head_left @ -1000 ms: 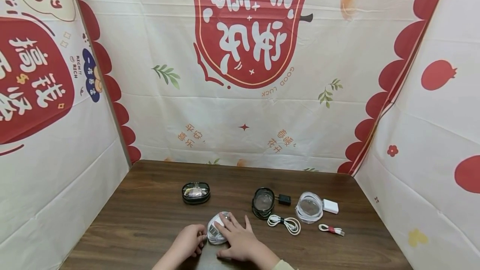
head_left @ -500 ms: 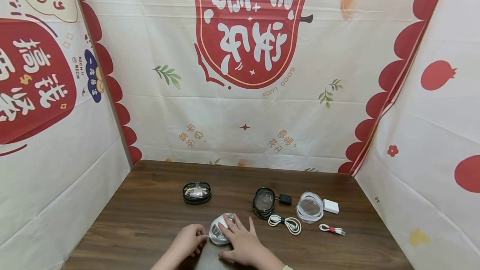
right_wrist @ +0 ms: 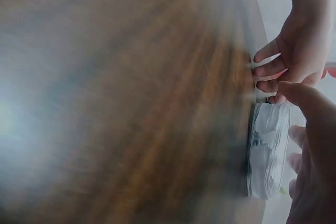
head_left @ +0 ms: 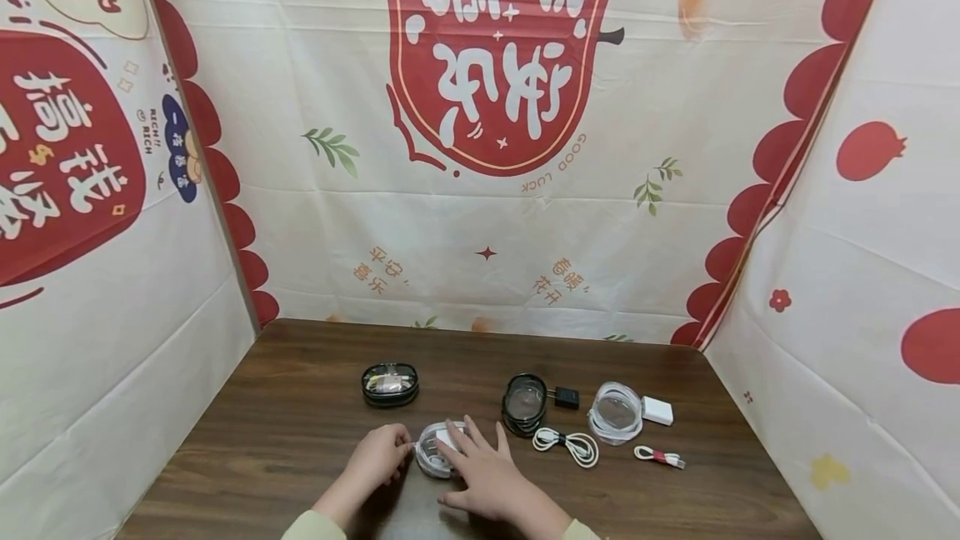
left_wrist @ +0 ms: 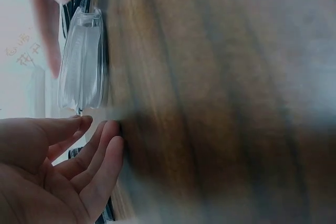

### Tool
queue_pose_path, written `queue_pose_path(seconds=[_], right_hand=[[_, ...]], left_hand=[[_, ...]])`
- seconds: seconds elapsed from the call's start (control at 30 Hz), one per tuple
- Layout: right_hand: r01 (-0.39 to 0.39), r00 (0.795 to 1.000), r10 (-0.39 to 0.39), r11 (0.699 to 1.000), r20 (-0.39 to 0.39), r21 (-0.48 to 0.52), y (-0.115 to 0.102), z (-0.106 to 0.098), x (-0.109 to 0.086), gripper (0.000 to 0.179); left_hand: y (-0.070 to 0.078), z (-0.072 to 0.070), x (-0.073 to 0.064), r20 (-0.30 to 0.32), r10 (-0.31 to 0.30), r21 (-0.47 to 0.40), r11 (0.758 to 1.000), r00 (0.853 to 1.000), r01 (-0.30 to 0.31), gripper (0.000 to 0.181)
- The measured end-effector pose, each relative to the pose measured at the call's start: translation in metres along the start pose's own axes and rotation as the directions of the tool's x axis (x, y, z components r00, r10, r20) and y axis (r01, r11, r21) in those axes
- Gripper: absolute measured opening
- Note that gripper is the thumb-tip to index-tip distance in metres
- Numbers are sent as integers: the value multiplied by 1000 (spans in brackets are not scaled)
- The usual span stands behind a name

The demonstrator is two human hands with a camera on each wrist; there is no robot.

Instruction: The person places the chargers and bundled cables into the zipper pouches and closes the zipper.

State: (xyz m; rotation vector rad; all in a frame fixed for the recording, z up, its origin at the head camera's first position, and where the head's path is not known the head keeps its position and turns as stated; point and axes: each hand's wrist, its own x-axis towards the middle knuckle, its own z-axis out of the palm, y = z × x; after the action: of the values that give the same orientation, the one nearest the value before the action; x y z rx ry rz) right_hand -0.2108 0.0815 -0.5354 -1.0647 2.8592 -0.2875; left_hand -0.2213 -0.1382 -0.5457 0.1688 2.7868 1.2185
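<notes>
A small clear zip pouch (head_left: 427, 452) with a white charger and a cable inside lies near the front middle of the table. My left hand (head_left: 380, 454) is at its left end, thumb and index finger pinching the zipper pull (left_wrist: 79, 111); the other fingers are bent loosely. Over the pouch's right part my right hand (head_left: 483, 469) spreads its fingers, the fingertips resting on its top and hiding that side. In the right wrist view the pouch (right_wrist: 269, 150) shows from its edge, flat on the wood.
Behind stands a black-trimmed pouch (head_left: 390, 385) with things inside. To the right are a black-rimmed pouch (head_left: 525, 404), a black charger (head_left: 567, 397), a tied white cable (head_left: 567, 446), a clear-rimmed pouch (head_left: 616, 413), a white charger (head_left: 657, 411) and a red-banded cable (head_left: 659, 456).
My left hand has moved a little away from me, along the pouch's left end, still pinching the pull. The pouch has turned slightly, and the right hand stays on it.
</notes>
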Motion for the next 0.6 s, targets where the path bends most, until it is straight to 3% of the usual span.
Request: queue_pose_path(seconds=[0.3, 0.6], right_hand=[[-9, 999, 11, 998, 31, -54, 7, 10, 18, 78], [-9, 1000, 9, 995, 7, -103, 6, 15, 15, 84]], left_hand=[[0, -2, 13, 41, -28, 2, 1000, 999, 28, 15], [0, -4, 9, 40, 41, 25, 999, 998, -42, 17]])
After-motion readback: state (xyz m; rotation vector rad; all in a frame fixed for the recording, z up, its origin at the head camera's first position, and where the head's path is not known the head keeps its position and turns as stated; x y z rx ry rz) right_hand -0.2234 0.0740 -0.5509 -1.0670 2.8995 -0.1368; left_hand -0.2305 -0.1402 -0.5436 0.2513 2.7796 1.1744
